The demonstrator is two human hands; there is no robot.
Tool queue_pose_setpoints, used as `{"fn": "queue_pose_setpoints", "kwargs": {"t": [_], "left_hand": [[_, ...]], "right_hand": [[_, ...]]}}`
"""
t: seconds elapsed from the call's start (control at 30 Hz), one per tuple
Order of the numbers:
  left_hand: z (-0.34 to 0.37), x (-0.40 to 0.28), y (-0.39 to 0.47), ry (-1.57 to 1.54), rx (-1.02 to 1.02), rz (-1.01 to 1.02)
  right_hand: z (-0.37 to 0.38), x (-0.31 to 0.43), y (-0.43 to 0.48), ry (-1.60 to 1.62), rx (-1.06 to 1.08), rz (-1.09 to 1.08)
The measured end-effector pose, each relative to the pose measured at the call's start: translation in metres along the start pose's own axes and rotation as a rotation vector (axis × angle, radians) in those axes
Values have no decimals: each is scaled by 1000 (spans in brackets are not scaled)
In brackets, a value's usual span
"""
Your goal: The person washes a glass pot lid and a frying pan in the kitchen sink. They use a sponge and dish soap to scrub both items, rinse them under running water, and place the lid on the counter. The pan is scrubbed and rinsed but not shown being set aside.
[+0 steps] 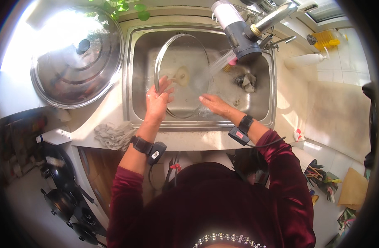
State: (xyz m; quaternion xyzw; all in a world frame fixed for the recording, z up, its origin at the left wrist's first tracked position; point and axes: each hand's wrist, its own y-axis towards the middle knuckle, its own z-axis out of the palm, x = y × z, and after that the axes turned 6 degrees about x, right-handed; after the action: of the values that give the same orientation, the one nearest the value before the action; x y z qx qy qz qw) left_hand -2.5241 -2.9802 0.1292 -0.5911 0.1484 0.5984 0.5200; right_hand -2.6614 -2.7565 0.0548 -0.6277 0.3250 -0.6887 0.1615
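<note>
Tilted up on its edge in the stainless steel sink (192, 124) is a clear glass pot lid with a metal rim (160, 55). My left hand (158, 98) grips its left rim, thumb on the near side. A pale knob (181, 76) shows at the middle of the lid. My right hand (216, 104) is at the lid's lower right edge with fingers stretched out and nothing in its grasp; whether it touches the glass I cannot tell. Water sprays from the faucet's grey and white filter head (239, 34) onto the lid's right side.
A large metal lid (81, 68) with a black knob lies left of the sink, a crumpled cloth (113, 135) near the front edge. In the sink's right side sit a scouring pad with a rag (248, 82) and a pink-handled brush (231, 63). A white pump bottle (305, 60) lies right.
</note>
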Motion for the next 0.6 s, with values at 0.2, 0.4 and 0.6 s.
{"fn": "queue_pose_setpoints", "kwargs": {"t": [0.2,0.4,0.6], "left_hand": [[26,-21,4,938,46,460],[44,-10,2,1261,276,922],[46,24,-10,1402,352,993]], "right_hand": [[-25,70,-14,1210,108,-473],[-31,65,-15,1390,-185,-379],[-33,35,-25,1282,-163,-358]]}}
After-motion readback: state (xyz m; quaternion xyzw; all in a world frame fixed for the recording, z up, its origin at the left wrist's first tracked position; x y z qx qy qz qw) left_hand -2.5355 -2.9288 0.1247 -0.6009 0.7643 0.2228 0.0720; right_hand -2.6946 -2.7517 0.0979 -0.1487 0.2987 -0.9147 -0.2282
